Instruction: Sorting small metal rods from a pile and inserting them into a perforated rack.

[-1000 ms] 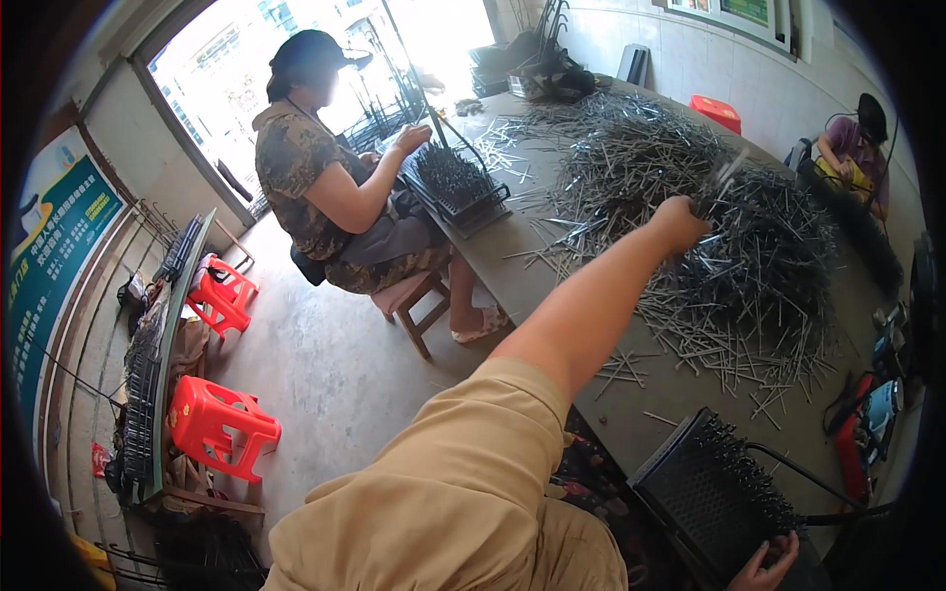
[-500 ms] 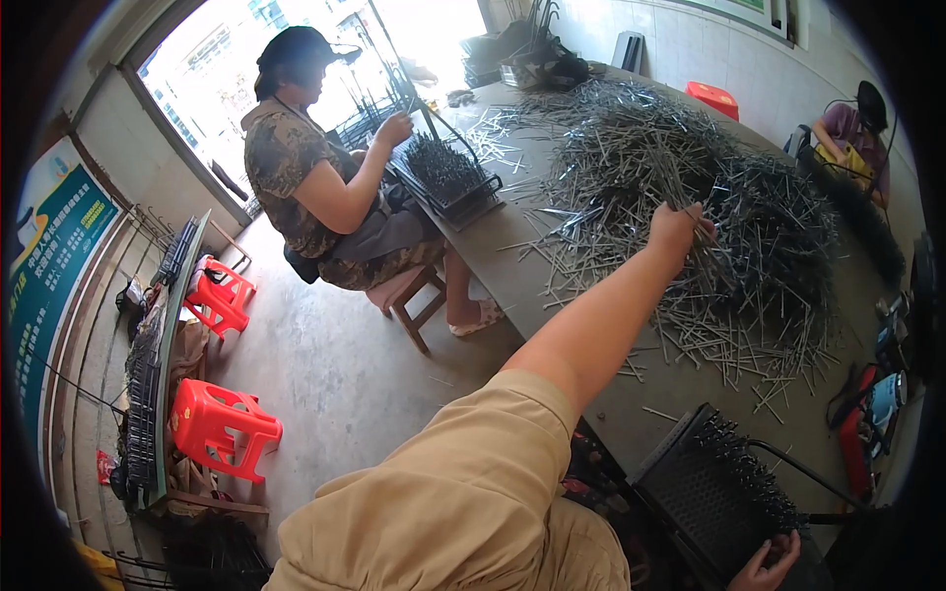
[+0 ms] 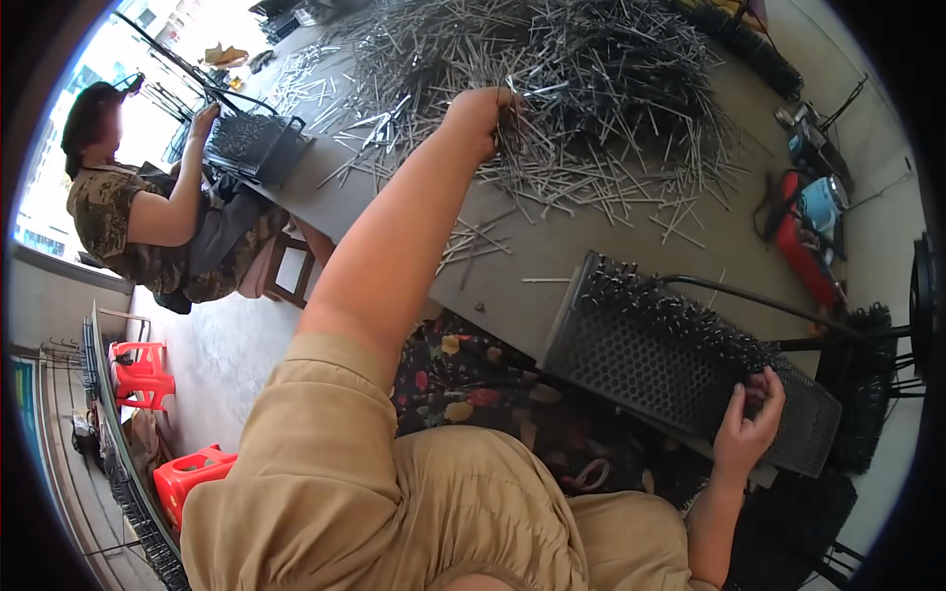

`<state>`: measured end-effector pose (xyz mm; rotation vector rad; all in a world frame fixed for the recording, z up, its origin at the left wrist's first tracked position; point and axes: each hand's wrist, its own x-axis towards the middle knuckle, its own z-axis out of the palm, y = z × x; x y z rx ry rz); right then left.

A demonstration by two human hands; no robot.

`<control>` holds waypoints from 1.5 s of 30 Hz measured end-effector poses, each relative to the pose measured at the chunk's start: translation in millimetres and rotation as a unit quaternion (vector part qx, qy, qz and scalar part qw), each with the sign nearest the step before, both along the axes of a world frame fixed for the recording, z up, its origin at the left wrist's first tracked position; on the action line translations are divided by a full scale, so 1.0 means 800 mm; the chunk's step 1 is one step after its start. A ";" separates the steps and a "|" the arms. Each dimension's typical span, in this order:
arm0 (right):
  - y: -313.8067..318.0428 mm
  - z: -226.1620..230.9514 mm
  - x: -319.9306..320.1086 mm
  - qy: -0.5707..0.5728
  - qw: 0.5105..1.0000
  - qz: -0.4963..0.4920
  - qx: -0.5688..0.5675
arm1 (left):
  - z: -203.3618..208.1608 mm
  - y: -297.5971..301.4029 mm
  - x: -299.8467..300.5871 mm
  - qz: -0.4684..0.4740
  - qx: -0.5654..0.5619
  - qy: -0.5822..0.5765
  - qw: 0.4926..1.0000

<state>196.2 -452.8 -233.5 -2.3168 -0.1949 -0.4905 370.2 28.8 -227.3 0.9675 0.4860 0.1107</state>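
Note:
My left arm reaches out over a big heap of thin dark metal rods (image 3: 611,108) on the table. My left hand (image 3: 477,116) is closed around a small bunch of these rods at the heap's near edge. At the lower right lies a black perforated tray (image 3: 631,350), its surface full of round holes. Short dark rods (image 3: 680,315) stand packed along the tray's far side. My right hand (image 3: 751,426) is at the near right part of the tray, fingers curled in and touching the end of the packed rows. What its fingertips hold is too small to make out.
A co-worker (image 3: 148,212) sits at the left with a similar black tray (image 3: 258,148) full of rods. A red and blue device (image 3: 818,207) stands at the right table edge. A curved black bar (image 3: 749,295) runs beside my tray. Red stools (image 3: 143,374) stand at the left.
The view has turned down and to the right, so more of my tray and right hand shows. My left hand is now nearer the heap's front edge, still closed on rods.

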 end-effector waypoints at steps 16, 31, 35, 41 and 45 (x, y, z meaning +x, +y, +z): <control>-0.003 -0.001 0.001 -0.007 1.000 0.013 -0.008 | -0.084 -0.009 -0.085 0.328 0.576 0.018 0.749; -0.001 0.001 0.000 -0.001 1.000 0.018 -0.003 | -0.099 0.004 -0.070 0.252 0.470 -0.159 0.831; -0.008 -0.001 0.000 0.004 1.000 0.011 -0.001 | -0.107 0.004 -0.060 0.181 0.549 -0.006 0.816; -0.005 0.001 0.001 -0.011 1.000 0.005 -0.021 | -0.052 0.038 -0.027 0.127 0.335 -0.075 0.930; -0.006 0.005 0.001 -0.024 0.999 0.009 -0.033 | 0.001 0.046 0.002 0.171 0.212 -0.098 0.957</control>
